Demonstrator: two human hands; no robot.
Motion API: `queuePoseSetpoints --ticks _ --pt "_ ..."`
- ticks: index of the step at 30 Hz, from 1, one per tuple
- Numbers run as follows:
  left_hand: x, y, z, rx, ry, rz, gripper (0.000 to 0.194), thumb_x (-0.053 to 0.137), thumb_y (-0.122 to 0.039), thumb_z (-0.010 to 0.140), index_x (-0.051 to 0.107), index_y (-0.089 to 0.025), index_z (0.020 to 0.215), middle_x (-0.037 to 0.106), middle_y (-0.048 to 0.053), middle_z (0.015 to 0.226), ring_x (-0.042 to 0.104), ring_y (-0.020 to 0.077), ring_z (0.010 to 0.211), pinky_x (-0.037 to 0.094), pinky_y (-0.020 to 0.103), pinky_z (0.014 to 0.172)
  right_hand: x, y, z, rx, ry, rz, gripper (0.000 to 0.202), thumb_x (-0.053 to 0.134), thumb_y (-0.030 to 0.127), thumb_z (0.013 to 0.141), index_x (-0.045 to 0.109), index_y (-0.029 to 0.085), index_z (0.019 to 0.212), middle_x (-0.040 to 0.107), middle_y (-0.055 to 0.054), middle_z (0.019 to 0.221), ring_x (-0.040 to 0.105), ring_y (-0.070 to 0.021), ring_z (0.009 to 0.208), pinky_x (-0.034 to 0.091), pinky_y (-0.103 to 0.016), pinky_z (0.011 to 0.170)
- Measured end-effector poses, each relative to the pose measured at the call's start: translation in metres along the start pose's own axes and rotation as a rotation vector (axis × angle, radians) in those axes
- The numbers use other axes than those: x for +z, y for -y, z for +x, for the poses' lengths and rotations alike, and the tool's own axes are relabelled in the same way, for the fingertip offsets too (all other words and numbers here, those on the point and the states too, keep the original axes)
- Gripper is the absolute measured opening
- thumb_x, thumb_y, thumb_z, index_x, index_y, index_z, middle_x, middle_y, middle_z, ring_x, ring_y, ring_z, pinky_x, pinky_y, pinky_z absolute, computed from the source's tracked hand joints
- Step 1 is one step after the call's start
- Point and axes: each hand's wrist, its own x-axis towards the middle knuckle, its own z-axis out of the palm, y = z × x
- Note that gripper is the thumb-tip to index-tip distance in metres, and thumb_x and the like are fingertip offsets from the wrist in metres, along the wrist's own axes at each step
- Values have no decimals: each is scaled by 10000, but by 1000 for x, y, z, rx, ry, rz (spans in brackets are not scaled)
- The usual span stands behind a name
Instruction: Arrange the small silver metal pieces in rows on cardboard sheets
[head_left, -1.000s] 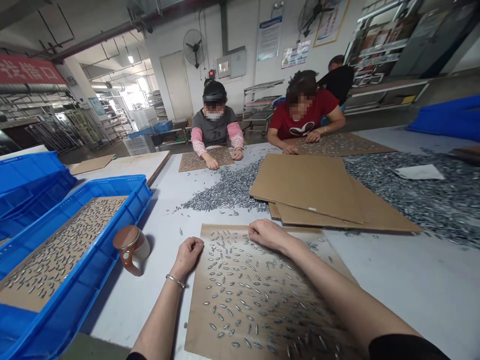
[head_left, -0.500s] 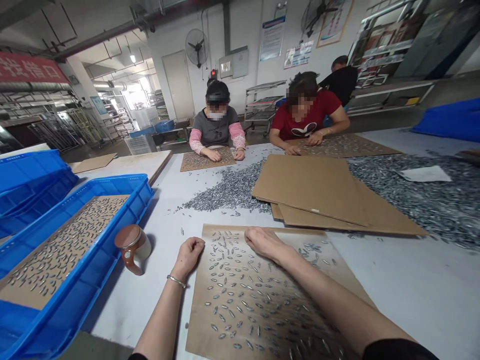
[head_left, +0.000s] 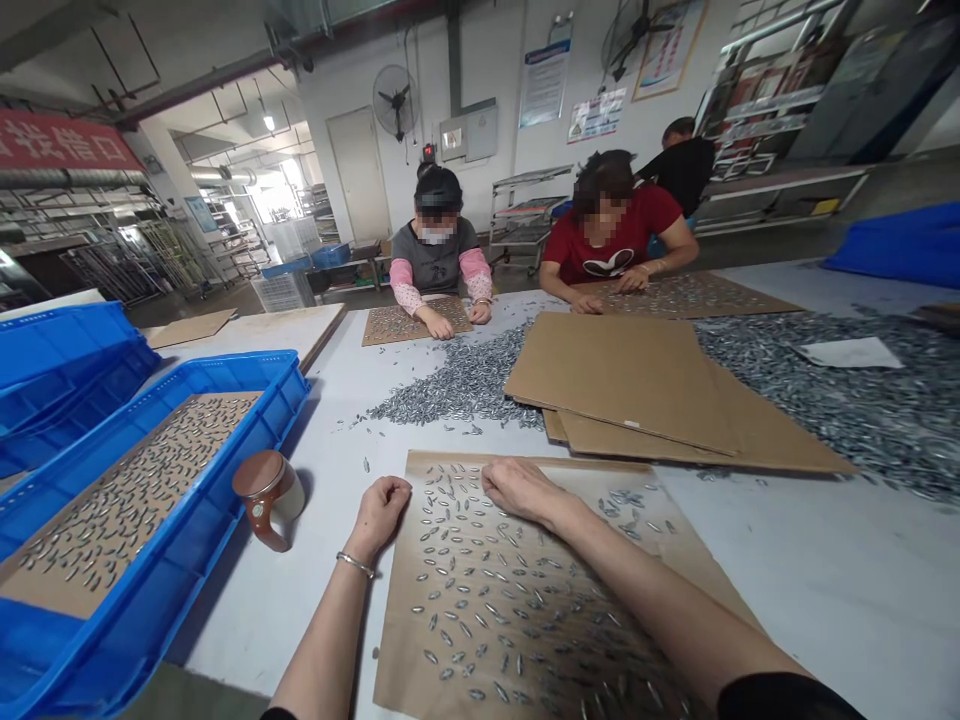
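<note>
Cardboard sheet point(head_left: 397, 620) right in front of you on the white table point(head_left: 847, 560), and it's covered in small silvery metal pieces point(head_left: 430, 657), spread thinly along your side of it, with a looser cluster up near the far right corner! Your right hand point(head_left: 517, 487) is in over the far part of the sheet, fingers curled narrow and pointing left, forearm cutting across the board from the right. Is something pinched in there? Can't tell, the fingertips are tucked out of sight. Over on the other side, your left hand point(head_left: 381, 508) sits at the sheet's left edge, fingers folded in, bracelet point(head_left: 355, 564) on the wrist; whether it grips anything, can't tell either.

Left of that arm, a brown-and-pale mug point(head_left: 268, 500) stands just beside the blue tray point(head_left: 187, 560), which carries another brown sheet dotted with metal pieces. Beyond your board, a loose heap point(head_left: 450, 385) of the same pieces, and to its right, stacked cardboard point(head_left: 615, 365). Across the table, two co-workers, one in grey point(head_left: 435, 260), one in red point(head_left: 637, 235), bend over boards of their own!
</note>
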Motion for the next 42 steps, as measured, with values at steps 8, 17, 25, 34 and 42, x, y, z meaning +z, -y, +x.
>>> queuePoseSetpoints --ticks 8,17,25,34,42 --pt "-1 -4 -1 -2 -1 2 262 595 -415 860 709 -180 873 729 57 883 648 216 855 501 325 809 4 -7 2 1 6 57 178 570 109 891 733 180 882 767 -75 958 660 -184 878 331 -251 709" --pt "-2 -3 -2 -3 -4 -6 272 605 -430 857 717 -183 884 735 62 897 652 219 857 506 326 809 -4 -3 2 12 17 130 171 582 105 874 733 177 836 767 -56 901 667 -167 823 343 -230 678" --pt "-2 0 0 -3 -2 -31 308 639 -478 846 725 -185 887 729 58 869 645 225 856 515 327 797 -17 -40 -5 111 -62 53 175 577 148 895 743 194 866 762 -74 950 659 -187 871 317 -249 673" --pt "-2 2 0 -12 6 -6 281 605 -431 870 718 -178 918 735 73 921 649 229 877 508 341 822 0 -21 1 68 -24 -25 234 499 179 985 731 162 1005 742 -131 1120 677 -226 986 357 -273 734" --pt "-2 1 -1 -4 10 -4 274 596 -423 871 709 -176 905 733 75 927 648 230 887 503 342 830 5 -9 10 2 13 28 294 435 244 1039 711 143 1050 751 -146 1107 687 -224 971 405 -276 794"
